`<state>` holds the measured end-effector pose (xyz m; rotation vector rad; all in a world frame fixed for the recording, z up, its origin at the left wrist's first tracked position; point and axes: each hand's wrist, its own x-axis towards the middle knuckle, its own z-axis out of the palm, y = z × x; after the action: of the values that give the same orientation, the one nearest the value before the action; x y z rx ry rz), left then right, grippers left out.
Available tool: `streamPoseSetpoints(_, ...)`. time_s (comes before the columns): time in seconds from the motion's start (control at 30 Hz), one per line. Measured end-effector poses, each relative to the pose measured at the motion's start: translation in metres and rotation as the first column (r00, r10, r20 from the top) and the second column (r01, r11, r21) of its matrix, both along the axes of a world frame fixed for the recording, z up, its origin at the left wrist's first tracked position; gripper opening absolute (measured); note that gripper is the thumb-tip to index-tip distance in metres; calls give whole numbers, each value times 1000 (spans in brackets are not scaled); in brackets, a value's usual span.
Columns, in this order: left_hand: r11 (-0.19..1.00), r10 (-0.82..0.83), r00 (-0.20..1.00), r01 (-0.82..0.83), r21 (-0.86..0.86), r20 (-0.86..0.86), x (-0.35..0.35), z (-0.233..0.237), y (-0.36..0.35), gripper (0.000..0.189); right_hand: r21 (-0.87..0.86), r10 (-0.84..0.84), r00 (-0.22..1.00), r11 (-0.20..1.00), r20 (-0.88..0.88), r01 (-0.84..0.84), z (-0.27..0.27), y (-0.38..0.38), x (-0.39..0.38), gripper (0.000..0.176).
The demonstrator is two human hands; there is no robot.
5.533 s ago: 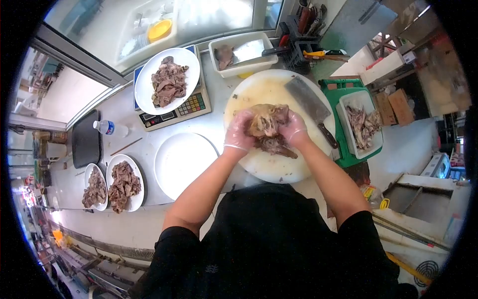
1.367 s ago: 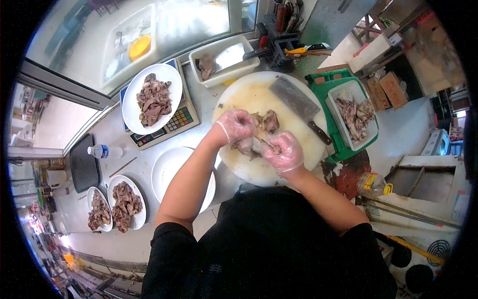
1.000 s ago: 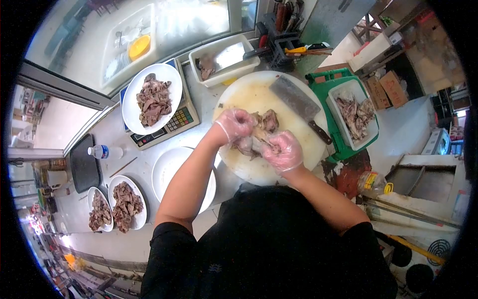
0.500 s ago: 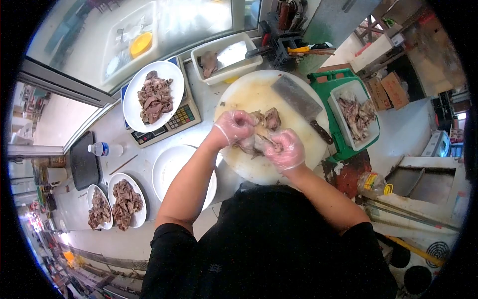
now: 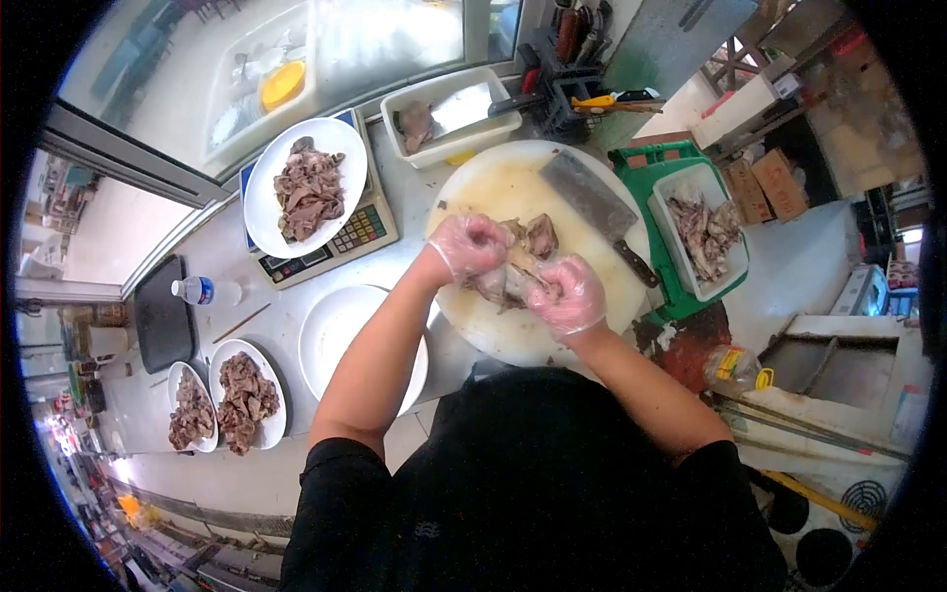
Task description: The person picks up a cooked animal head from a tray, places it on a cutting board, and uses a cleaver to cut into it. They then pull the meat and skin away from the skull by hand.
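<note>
Slipping looks the likeliest trouble: the cooked meat (image 5: 539, 237) at the middle of the cutting board (image 5: 503, 187) seems greasy, the gloves are thin, and a sudden give could send fingers toward the cleaver (image 5: 592, 202) lying on the board's right side. The left hand (image 5: 472, 245) is curled tight on the meat's upper-left end; the right hand (image 5: 567, 294) clamps its lower-right end, wrist bent inward.

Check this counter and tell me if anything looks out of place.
Little stands out. A water bottle lies on its side beside the black tray. The cleaver lies loose on the cutting board, blade flat, just beyond the left hand and right hand gripping the meat.
</note>
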<state>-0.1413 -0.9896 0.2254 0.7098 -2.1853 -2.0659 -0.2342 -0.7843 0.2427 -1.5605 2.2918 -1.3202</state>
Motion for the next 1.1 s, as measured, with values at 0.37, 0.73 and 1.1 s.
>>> streamPoseSetpoints(0.37,990,-134,987,137,25,-85,-6,-13,-10,13,-112,-13,1000,994,22,15,0,0,3,23)
streamPoseSetpoints(0.73,996,-79,991,82,20,-109,-5,-21,-12,13,-103,-10,1000,995,-3,10,2,-3,3,21)
streamPoseSetpoints(1.1,992,103,993,-106,69,49,2,-20,-2,15,-80,-15,1000,997,-5,14,-1,-2,4,23)
